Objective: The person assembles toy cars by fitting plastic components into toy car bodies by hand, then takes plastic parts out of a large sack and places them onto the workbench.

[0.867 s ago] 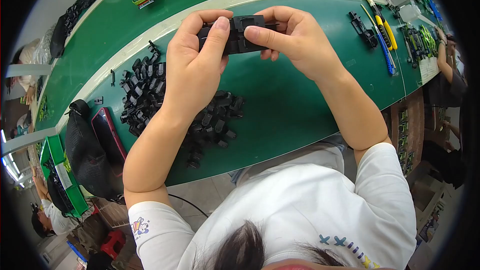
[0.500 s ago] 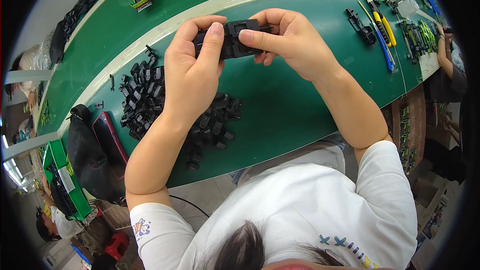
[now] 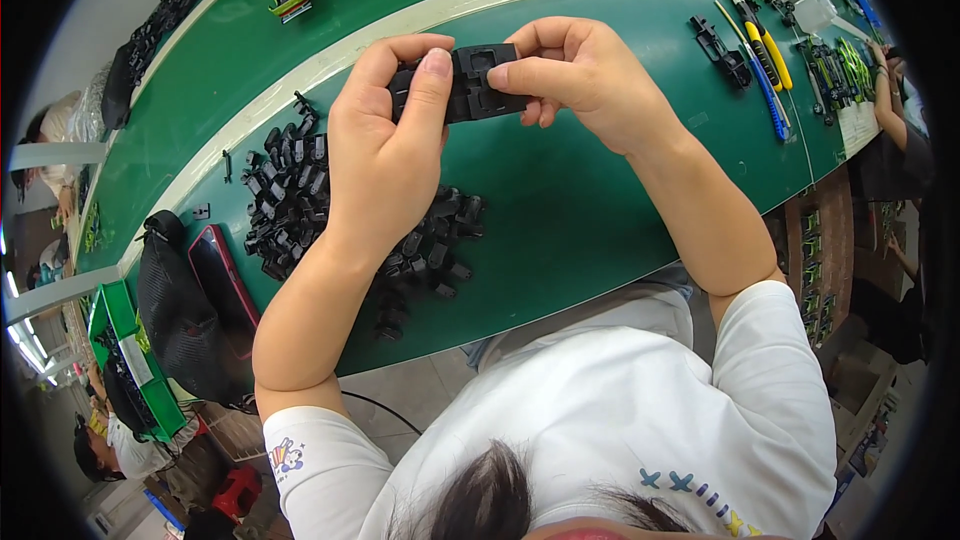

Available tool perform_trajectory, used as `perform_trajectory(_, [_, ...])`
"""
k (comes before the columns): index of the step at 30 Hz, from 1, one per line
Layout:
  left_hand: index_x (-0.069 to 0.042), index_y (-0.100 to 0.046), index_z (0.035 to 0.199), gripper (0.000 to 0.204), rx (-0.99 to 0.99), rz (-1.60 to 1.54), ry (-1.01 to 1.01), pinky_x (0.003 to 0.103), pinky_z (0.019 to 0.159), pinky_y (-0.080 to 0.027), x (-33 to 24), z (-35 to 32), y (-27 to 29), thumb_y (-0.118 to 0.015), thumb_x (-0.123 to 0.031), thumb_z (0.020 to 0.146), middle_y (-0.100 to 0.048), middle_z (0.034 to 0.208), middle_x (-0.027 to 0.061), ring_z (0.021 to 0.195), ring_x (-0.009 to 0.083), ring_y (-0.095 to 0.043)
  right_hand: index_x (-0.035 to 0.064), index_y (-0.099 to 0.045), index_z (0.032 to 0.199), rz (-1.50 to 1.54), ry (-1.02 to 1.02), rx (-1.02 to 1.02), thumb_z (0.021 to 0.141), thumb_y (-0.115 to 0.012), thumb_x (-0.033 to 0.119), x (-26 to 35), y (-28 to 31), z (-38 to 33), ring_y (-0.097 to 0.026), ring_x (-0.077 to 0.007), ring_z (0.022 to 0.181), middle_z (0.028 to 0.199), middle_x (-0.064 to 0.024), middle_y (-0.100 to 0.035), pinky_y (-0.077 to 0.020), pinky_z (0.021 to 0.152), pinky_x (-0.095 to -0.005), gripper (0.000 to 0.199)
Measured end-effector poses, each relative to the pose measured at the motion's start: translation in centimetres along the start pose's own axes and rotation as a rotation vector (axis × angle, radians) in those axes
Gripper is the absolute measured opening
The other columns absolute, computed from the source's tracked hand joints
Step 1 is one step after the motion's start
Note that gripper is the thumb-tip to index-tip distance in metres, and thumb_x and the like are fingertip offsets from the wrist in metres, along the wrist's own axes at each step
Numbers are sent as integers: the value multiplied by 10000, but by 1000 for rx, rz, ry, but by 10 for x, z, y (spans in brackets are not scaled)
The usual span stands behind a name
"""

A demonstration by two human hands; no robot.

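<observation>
Black plastic part [image 3: 478,82] between left hand [image 3: 385,155] and right hand [image 3: 590,80]

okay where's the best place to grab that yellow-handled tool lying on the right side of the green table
Grip the yellow-handled tool around its handle, coming from above. It lies flat on the green table beside a blue-handled tool, so close your fingers across its long sides.

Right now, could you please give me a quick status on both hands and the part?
Left hand and right hand both shut on black plastic part, held above green bench. Pile of black parts below left hand. Nothing in the way.
</observation>
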State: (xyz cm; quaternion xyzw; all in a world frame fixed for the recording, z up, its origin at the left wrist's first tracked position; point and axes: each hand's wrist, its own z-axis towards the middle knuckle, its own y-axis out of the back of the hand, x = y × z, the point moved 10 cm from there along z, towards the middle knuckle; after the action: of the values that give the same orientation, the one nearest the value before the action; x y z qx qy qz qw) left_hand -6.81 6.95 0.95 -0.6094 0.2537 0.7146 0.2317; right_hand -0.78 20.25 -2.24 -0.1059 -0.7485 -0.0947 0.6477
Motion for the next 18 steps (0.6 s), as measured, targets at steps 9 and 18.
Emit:
perform_trajectory(9, [-34,-602,1066,185,-69,-201,214,183,438,-311,17,15,24,-529,-181,980,-553,750,-1,501,44,-410,17,-630,1004,-286,516,-46,739,-781,104,56,2,-19,-622,-165,905,1016,-73,-663,-512,784,-300,318])
perform_trajectory(18, [16,-381,1305,514,-9,-5,339,243,540,-432,24,7,34,-577,-306,956,-584,848,87,618,100,-545,16,-671,832,-631,748,-174,712,-757,-13,79,-12,-42,-667,-244,897,959,-111,-699,-516,789,-327,151])
